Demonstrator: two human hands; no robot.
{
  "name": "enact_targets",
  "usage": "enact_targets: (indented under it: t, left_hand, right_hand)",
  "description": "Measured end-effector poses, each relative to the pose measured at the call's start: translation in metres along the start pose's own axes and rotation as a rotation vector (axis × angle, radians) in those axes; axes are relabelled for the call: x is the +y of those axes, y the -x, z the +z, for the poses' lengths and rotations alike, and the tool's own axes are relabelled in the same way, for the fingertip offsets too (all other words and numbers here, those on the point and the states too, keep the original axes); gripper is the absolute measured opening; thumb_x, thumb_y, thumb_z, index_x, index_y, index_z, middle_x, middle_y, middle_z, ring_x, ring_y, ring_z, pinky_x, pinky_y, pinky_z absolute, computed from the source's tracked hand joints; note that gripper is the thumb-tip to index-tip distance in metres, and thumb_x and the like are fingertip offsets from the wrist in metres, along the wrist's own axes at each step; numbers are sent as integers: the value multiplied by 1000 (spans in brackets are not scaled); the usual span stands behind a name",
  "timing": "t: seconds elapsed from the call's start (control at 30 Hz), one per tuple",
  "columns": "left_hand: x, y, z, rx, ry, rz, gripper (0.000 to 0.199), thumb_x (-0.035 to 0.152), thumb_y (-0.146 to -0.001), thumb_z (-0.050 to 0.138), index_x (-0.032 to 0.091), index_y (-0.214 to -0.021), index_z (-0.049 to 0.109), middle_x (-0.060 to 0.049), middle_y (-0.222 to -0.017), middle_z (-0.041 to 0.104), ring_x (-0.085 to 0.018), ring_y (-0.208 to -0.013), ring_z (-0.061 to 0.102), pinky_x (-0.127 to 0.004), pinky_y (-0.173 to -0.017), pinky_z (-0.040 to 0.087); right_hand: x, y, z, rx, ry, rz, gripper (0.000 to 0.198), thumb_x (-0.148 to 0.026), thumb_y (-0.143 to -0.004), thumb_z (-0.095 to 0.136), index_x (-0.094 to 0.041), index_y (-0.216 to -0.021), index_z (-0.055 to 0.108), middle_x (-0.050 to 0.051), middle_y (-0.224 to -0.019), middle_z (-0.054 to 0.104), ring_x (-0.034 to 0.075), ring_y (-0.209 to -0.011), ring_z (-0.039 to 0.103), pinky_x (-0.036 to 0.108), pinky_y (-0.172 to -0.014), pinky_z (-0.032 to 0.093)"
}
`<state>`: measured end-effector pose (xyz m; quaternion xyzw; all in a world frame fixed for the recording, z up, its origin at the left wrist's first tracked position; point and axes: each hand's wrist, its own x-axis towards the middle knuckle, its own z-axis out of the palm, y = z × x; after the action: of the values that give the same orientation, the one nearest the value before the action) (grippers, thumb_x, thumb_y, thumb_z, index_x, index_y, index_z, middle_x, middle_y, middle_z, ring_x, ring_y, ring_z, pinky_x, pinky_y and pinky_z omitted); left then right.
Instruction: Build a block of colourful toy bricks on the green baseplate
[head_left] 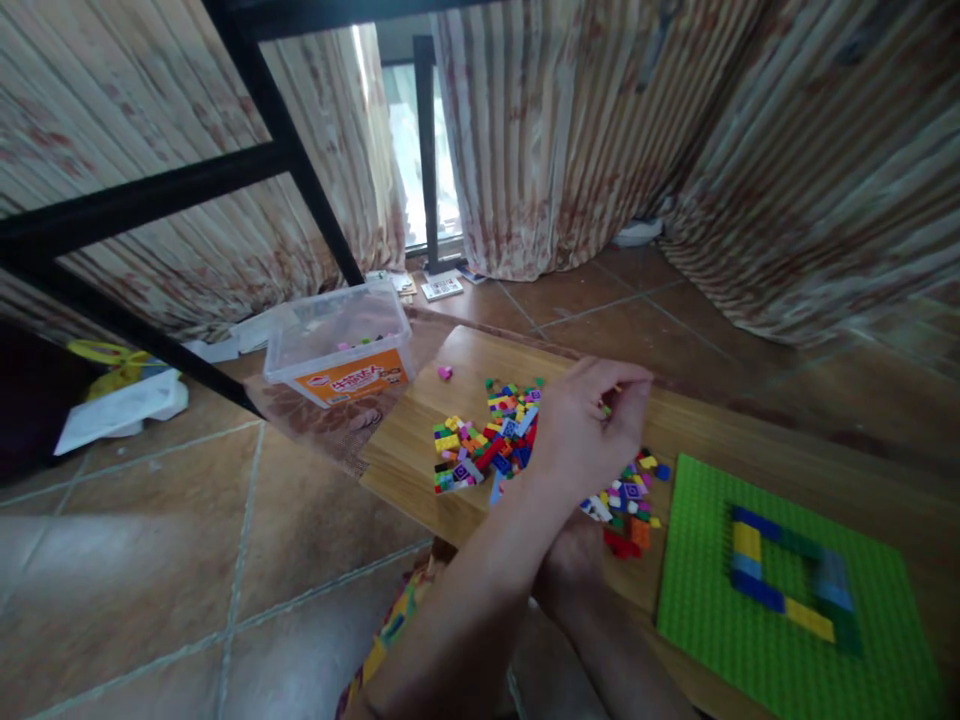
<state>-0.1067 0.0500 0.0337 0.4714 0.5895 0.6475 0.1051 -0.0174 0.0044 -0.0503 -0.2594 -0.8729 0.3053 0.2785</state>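
Note:
My left hand (592,425) is raised over the right part of a pile of small toy building bricks (512,430), its thumb and fingers brought together in a pinch. Bits of green and yellow show in the gap between the fingers, but whether they are held or lie behind is unclear. Beneath my left wrist is my right hand (576,550), close to the pile's near edge, with its fingers hidden. To the right lies a green baseplate (705,540), bearing a rectangular outline of blue, yellow, green and light blue bricks (765,592).
The bricks and baseplate rest on a wooden table (409,470). One pink piece (445,372) sits apart near its far-left corner. Beyond stands a clear plastic tub (337,340) with an orange label. A black metal frame (292,160) rises at left before striped curtains (540,130).

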Motion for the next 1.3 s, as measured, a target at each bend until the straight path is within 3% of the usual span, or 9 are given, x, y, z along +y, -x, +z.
enact_targets:
  t: [0.07, 0.13, 0.3, 0.53, 0.73, 0.87, 1.03, 1.17, 1.3]
  left_hand:
    - [-3, -4, -15, 19, -21, -5, 14, 19, -88, 56, 18, -86, 70, -4, -87, 72, -12, -77, 62, -25, -71, 51]
    - [-9, -11, -37, 161, 16, -106, 13, 21, -87, 58, 17, -85, 70, -3, -83, 71, -11, -71, 61, -23, -66, 50]
    - [-25, -24, -85, 490, 70, -267, 8, 19, -81, 63, 17, -79, 70, 2, -70, 67, -7, -59, 57, -19, -56, 46]
    - [-29, -27, -115, 642, 152, -324, 6, 22, -75, 66, 18, -77, 70, 2, -69, 67, -6, -56, 55, -18, -50, 40]
    - [-21, -30, -136, 861, 535, -346, 9, 21, -69, 71, 17, -75, 67, 2, -68, 65, -3, -50, 50, -14, -48, 37]
    - [-18, -30, -147, 892, 655, -374, 9, 19, -67, 72, 16, -74, 67, 3, -65, 63, -2, -48, 48, -13, -47, 37]
    - [-18, -29, -162, 930, 684, -384, 6, 18, -69, 70, 16, -72, 66, 4, -64, 63, -1, -47, 47, -13, -46, 37]
    - [-18, -28, -171, 964, 712, -420, 4, 16, -69, 69, 16, -72, 65, 4, -64, 62, -1, -47, 48, -13, -46, 36]
    - [-21, -29, -172, 954, 729, -429, 6, 17, -69, 68, 16, -74, 66, 4, -65, 62, -2, -48, 48, -13, -47, 36]
  right_hand:
    - [-5, -2, 4, 29, 159, -91, 17, -29, -78, 59, -23, -82, 74, 10, -83, 72, 21, -64, 63, 30, -50, 43]
    - [-10, -1, 4, 72, 283, -139, 21, -31, -83, 57, -22, -93, 74, 10, -97, 72, 20, -71, 65, 28, -55, 45]
    - [-12, -1, -4, 88, 367, -71, 21, -26, -90, 54, -24, -99, 73, 6, -103, 71, 17, -77, 66, 27, -61, 45]
    - [-6, -5, -7, 178, 310, -55, 22, -19, -89, 53, -23, -95, 74, 4, -97, 72, 16, -75, 65, 28, -61, 44]
    - [-8, -7, -7, 205, 233, -77, 19, -23, -92, 54, -23, -93, 73, 2, -96, 71, 14, -77, 66, 26, -66, 46]
    - [-29, -27, -3, 89, 187, -7, 20, -26, -94, 53, -24, -94, 72, 1, -95, 71, 14, -79, 66, 26, -67, 46]
    - [-65, -53, 11, -225, 260, -16, 20, -36, -87, 64, -28, -105, 69, 2, -108, 67, 19, -89, 66, 28, -65, 47]
    - [-64, -49, 22, -358, 302, -118, 32, -33, -80, 72, -26, -111, 66, 4, -115, 64, 22, -95, 65, 30, -67, 48]
    - [-53, -39, 28, -354, 282, -170, 18, -25, -86, 64, -25, -104, 69, 5, -112, 66, 20, -95, 66, 28, -67, 48]
